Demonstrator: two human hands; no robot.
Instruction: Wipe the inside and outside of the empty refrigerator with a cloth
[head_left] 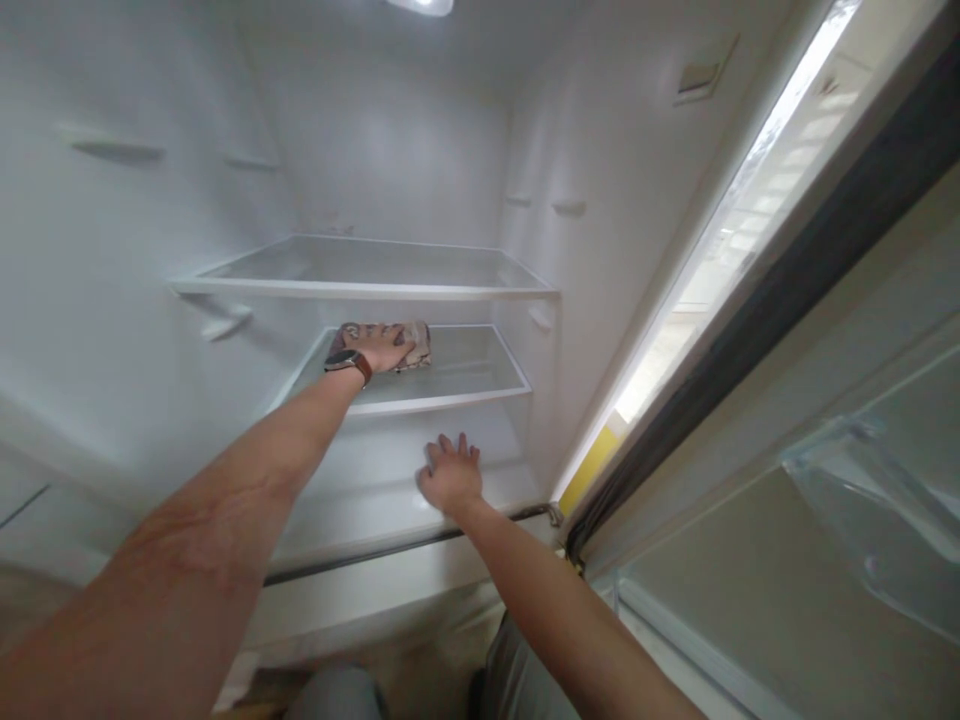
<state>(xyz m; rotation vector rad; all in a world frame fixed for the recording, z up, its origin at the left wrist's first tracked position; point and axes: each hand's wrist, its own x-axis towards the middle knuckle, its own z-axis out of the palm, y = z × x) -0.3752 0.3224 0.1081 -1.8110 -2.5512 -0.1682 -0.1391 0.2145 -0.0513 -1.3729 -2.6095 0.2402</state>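
Observation:
My left hand (384,350) lies flat, fingers stretched out, on a folded patterned cloth (419,345) in brown and beige. This cloth rests on the lower glass shelf (472,362) inside a white refrigerator, toward the shelf's left side. A watch (349,362) with a brown strap circles my left wrist. Lower and to the right, my right hand (454,480) is spread open with nothing in it. It is over the white bottom of the compartment (367,480), below the shelf's front edge; whether the palm touches the surface is hard to tell.
Above the cloth spans an upper glass shelf (375,266) with a white frame. Shelf supports (568,208) jut from both side walls. The open door (750,500), with clear plastic bins (877,500) and a dark gasket (757,260), stands at the right. A lamp (424,5) glows at the top.

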